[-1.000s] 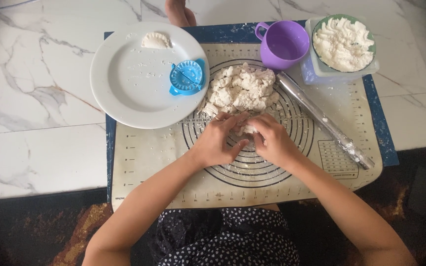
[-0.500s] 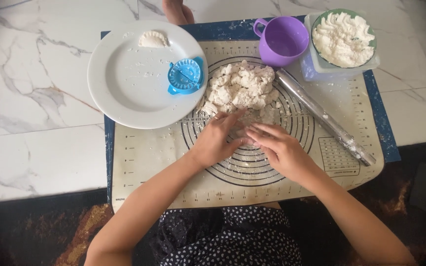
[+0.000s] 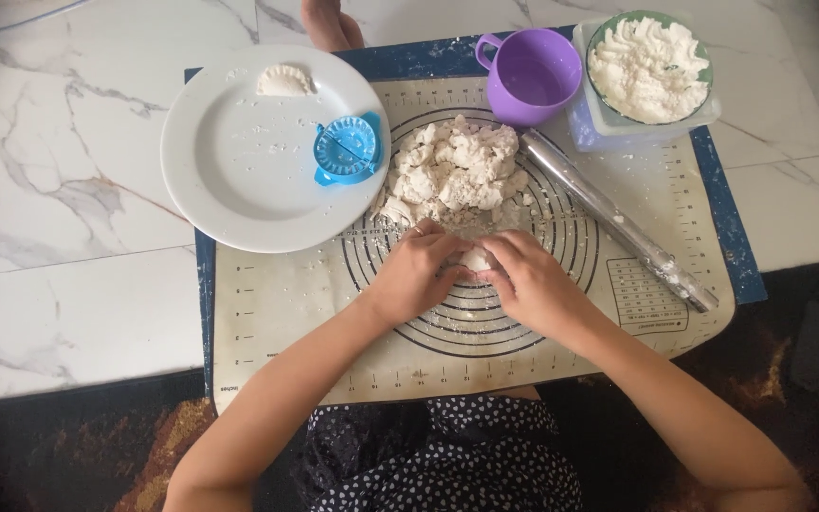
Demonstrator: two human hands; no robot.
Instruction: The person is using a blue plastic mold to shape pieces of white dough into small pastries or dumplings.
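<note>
A crumbly pile of pale dough (image 3: 452, 173) lies on a beige baking mat (image 3: 267, 303) printed with dark rings. My left hand (image 3: 416, 275) and my right hand (image 3: 530, 281) meet at the near edge of the pile. Both are closed around a small lump of dough (image 3: 477, 259), which shows only partly between the fingers.
A white plate (image 3: 239, 180) at the left holds one folded dumpling (image 3: 284, 81) and a blue dumpling press (image 3: 345, 149). A rolling pin (image 3: 618, 223) lies diagonally on the right. At the back stand a purple cup (image 3: 535, 74) and a bowl of white filling (image 3: 648, 59). Another person's foot (image 3: 327, 21) shows at the top.
My right hand, which had drawn back toward me half a second ago, has come forward again to join the left on the dough lump. The view shifted slightly.
</note>
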